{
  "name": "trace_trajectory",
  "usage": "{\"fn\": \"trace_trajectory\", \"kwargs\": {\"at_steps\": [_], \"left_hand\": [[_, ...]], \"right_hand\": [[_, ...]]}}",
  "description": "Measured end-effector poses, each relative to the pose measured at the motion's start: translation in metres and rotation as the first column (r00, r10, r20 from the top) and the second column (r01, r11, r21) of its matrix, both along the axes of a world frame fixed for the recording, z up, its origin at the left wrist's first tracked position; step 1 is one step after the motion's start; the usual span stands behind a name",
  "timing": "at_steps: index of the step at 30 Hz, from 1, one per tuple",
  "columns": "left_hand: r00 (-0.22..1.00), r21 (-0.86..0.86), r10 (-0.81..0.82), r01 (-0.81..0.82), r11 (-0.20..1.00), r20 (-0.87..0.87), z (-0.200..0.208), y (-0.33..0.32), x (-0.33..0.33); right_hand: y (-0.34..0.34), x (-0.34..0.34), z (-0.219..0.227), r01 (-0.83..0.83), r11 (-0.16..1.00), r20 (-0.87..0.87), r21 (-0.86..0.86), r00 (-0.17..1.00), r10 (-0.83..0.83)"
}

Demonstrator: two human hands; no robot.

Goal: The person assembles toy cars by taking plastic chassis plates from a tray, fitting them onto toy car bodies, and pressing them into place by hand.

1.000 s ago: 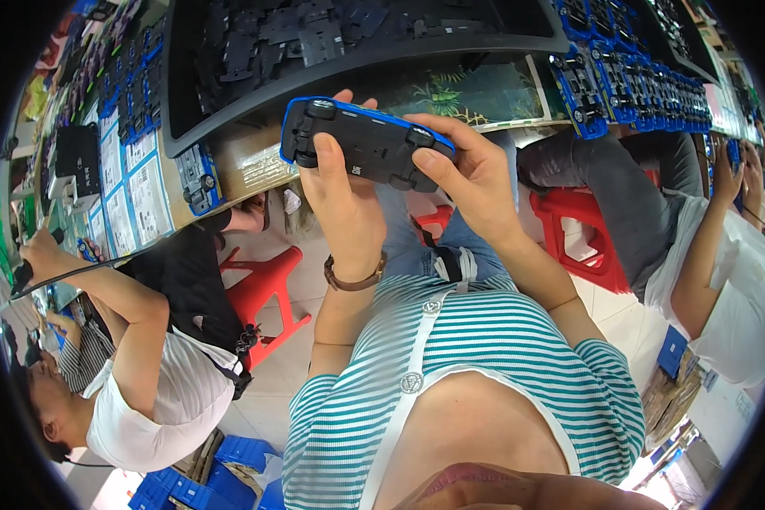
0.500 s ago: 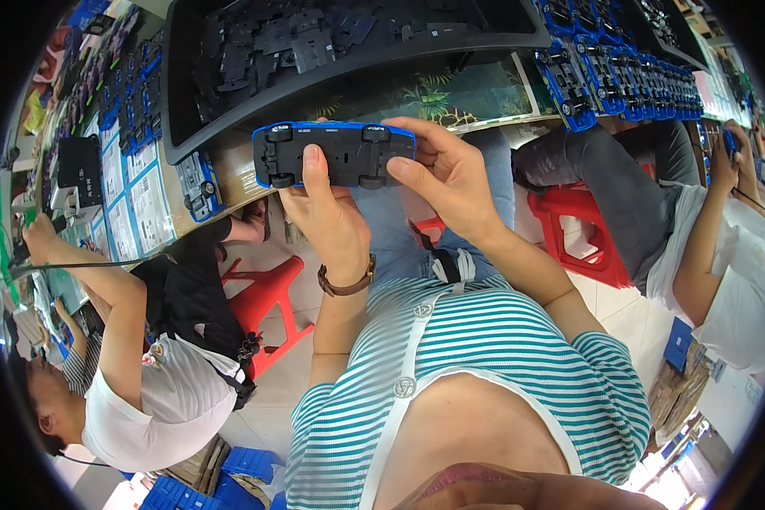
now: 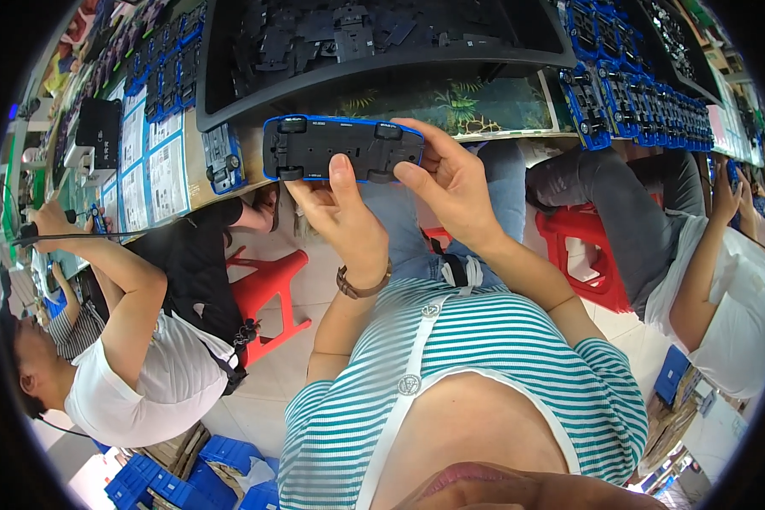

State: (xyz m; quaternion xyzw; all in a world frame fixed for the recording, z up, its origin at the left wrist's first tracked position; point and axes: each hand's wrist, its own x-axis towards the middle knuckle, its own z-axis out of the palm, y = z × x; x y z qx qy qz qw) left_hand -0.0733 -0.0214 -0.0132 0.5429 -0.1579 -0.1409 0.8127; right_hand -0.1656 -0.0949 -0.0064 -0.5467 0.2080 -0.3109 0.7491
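Note:
A blue toy car (image 3: 331, 151) is held up between my two hands, its black underside and small black wheels turned toward me. My left hand (image 3: 348, 212) grips it from below, the thumb flat on the black base near the middle and the fingers behind it. At the car's right end my right hand (image 3: 455, 183) closes round it, thumb near a wheel and the index finger along the upper edge. The fingertips behind the car are hidden. Beyond it stands a large black bin (image 3: 382, 72) with loose black chassis plates (image 3: 353, 34) in it.
A single upturned blue car (image 3: 222, 161) lies on the table's left edge. Rows of blue cars (image 3: 646, 106) stand at the right, more (image 3: 174, 76) at the far left. Co-workers sit on both sides, near red stools (image 3: 268, 293). Blue crates (image 3: 170, 480) are on the floor behind.
The car has tilted slightly, its right end now lower. My left thumb has slid from the middle of the base toward its lower edge. The view has shifted a little.

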Motion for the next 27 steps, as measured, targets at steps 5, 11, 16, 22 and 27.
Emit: {"fn": "trace_trajectory", "kwargs": {"at_steps": [5,11,16,22,27], "left_hand": [[0.984,-0.178,-0.112,0.086,0.98,-0.14,0.008,0.002,0.011],[0.973,-0.218,-0.163,0.126,0.968,-0.163,0.012,0.012,0.019],[0.994,-0.092,-0.078,0.071,0.993,-0.072,-0.003,0.018,0.014],[0.978,-0.083,-0.172,0.163,0.983,-0.116,0.009,0.034,0.028],[0.946,0.198,0.263,-0.299,0.933,0.19,0.058,0.067,0.128]], "right_hand": [[-0.005,0.004,0.003,-0.062,0.998,0.11,0.011,0.992,0.061],[-0.009,0.012,0.005,-0.11,0.992,-0.01,0.056,0.994,0.111],[0.002,0.015,-0.009,-0.013,0.998,0.091,0.057,0.996,0.008],[0.007,0.013,-0.004,-0.104,0.994,0.026,0.024,0.994,0.104],[0.003,-0.004,0.022,-0.12,0.963,0.017,-0.243,0.992,0.128]]}}
